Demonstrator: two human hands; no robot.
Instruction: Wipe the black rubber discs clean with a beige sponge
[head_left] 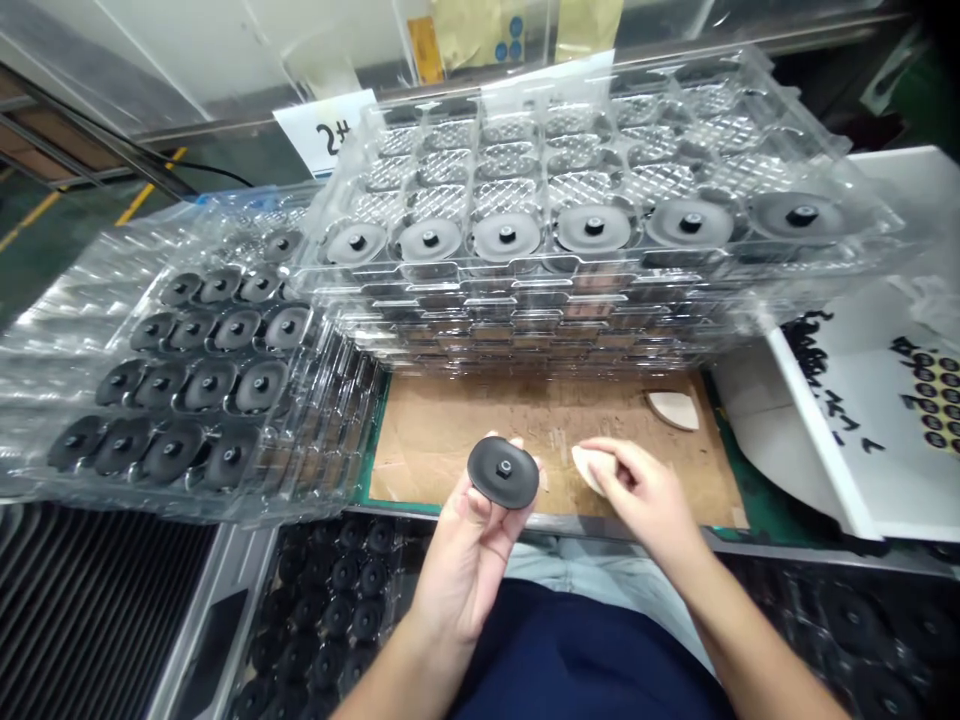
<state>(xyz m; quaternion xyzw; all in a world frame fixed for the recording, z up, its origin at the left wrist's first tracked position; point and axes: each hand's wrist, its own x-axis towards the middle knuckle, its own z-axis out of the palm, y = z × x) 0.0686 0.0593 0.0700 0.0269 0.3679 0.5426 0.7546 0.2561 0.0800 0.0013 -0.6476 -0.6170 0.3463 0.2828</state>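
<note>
My left hand point(463, 555) grips a black round disc point(503, 472) with a small hub in its middle, held up above the front edge of the brown cardboard mat point(450, 425). My right hand point(645, 495) rests on the mat just right of the disc, its fingers closed on a small pale wedge-shaped piece point(589, 465). A second pale wedge piece point(673, 408) lies on the mat further right, near the tray stack.
A tall stack of clear plastic trays point(570, 290) stands behind the mat; its top tray holds a front row of black discs point(510, 235). Left, another clear tray point(195, 370) is filled with black discs. A white sheet with black rings point(937, 400) lies right. Bins of black parts point(337, 600) sit below the bench.
</note>
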